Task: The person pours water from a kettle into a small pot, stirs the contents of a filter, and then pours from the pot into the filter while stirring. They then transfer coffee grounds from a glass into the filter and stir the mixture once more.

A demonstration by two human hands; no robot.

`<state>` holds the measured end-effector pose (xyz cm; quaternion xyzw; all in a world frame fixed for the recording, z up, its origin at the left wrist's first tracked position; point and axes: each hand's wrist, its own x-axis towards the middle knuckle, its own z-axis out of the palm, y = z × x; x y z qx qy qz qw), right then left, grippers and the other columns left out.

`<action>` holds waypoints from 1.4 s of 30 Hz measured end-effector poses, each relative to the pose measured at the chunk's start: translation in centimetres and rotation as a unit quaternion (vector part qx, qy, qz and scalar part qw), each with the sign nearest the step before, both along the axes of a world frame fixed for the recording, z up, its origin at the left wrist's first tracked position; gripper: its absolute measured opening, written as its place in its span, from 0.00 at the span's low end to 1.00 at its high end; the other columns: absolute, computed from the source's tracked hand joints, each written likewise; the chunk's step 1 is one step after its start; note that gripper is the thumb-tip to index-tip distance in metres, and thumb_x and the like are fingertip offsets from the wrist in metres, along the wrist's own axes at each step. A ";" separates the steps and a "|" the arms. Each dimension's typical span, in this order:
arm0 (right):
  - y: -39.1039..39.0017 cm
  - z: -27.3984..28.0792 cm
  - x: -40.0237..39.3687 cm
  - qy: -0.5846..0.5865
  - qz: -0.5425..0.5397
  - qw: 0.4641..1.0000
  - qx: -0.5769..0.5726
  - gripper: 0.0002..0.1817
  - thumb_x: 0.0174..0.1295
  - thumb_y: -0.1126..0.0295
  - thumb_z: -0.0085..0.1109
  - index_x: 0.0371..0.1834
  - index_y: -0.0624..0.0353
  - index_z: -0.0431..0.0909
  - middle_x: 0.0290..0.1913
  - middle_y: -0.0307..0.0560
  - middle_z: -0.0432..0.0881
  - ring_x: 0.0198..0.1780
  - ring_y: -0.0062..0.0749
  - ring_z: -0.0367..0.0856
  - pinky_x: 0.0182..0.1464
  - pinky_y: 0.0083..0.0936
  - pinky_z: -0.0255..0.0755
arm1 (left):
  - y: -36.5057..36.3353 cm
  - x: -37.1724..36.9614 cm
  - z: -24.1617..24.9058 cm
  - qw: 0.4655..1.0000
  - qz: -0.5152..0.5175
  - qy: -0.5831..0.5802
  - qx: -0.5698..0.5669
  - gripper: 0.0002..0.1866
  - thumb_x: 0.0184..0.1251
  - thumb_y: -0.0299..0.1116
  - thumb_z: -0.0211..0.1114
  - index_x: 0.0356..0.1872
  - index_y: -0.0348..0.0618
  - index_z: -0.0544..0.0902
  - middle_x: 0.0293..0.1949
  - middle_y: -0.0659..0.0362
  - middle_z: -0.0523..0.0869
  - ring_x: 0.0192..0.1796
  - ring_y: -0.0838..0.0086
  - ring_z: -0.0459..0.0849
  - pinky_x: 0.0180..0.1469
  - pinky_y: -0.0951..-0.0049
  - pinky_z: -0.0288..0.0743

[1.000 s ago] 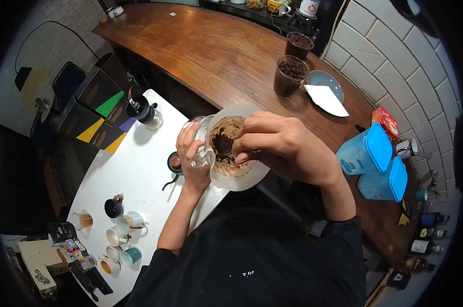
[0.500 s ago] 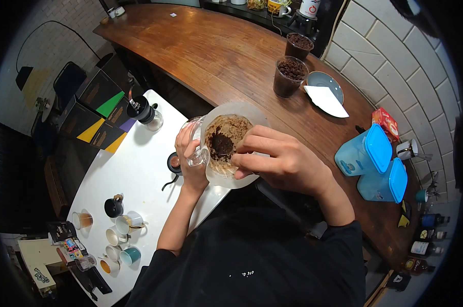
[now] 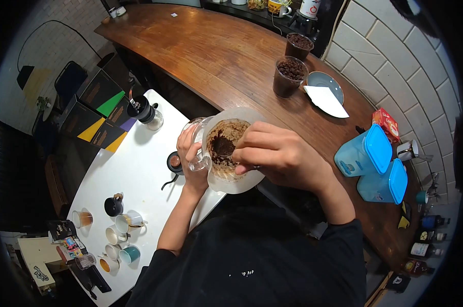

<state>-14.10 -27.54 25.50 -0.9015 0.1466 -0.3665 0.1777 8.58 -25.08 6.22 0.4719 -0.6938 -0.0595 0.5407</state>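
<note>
My left hand [image 3: 189, 161] is wrapped round a clear glass coffee dripper [image 3: 200, 162], gripping it at its left side. A paper filter [image 3: 248, 114] is spread open in the dripper, its pale rim standing out all round. Wet brown coffee grounds [image 3: 223, 147] coat the filter's inside, darkest at the bottom. Over the filter's right side, my right hand [image 3: 275, 151] has its fingers pinched together, the tips inside the rim. What they hold, if anything, is hidden.
On the wooden counter [image 3: 201, 56] stand two plastic cups of dark grounds [image 3: 291, 71], a grey plate [image 3: 326, 82] with white paper filters [image 3: 325, 101], and blue-lidded containers [image 3: 379, 148]. The white table [image 3: 131, 169] carries a hand grinder [image 3: 147, 113], a black kettle [image 3: 175, 162] and several cups [image 3: 130, 254].
The dripper and filter have tilted and shifted slightly, the filter's lower rim now a little lower. My right hand has moved slightly, still pinched over the filter.
</note>
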 end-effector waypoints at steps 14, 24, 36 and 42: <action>1.9 -2.0 -1.1 0.018 -0.045 0.997 -0.060 0.16 0.56 0.67 0.75 0.46 0.58 0.85 0.37 0.42 0.83 0.44 0.38 0.83 0.46 0.34 0.80 | -0.2 1.1 -2.6 0.996 -0.029 0.011 0.082 0.42 0.69 0.40 0.74 0.76 0.49 0.57 0.68 0.54 0.74 0.68 0.66 0.77 0.69 0.62 0.76; 2.3 -2.2 -1.9 -0.007 -0.060 0.998 0.030 0.16 0.54 0.77 0.74 0.47 0.59 0.86 0.39 0.45 0.85 0.44 0.39 0.85 0.44 0.34 0.82 | 0.1 0.5 -2.0 0.996 -0.006 0.043 0.082 0.31 0.62 0.31 0.74 0.63 0.41 0.67 0.71 0.40 0.72 0.73 0.41 0.70 0.75 0.43 0.61; 2.4 -1.1 -3.2 -0.032 -0.089 0.991 0.096 0.11 0.61 0.76 0.73 0.46 0.60 0.88 0.40 0.46 0.87 0.42 0.40 0.87 0.44 0.32 0.82 | 0.4 -0.3 -0.5 0.992 0.001 0.021 0.121 0.34 0.55 0.33 0.78 0.62 0.35 0.71 0.69 0.41 0.73 0.72 0.43 0.71 0.74 0.47 0.62; 1.5 -1.7 -4.5 -0.107 -0.088 0.978 0.154 0.07 0.68 0.76 0.66 0.47 0.65 0.86 0.41 0.50 0.88 0.40 0.39 0.89 0.44 0.29 0.82 | -0.3 -1.7 0.3 0.998 0.026 0.003 0.060 0.43 0.50 0.31 0.82 0.67 0.36 0.67 0.70 0.41 0.72 0.72 0.44 0.71 0.73 0.47 0.64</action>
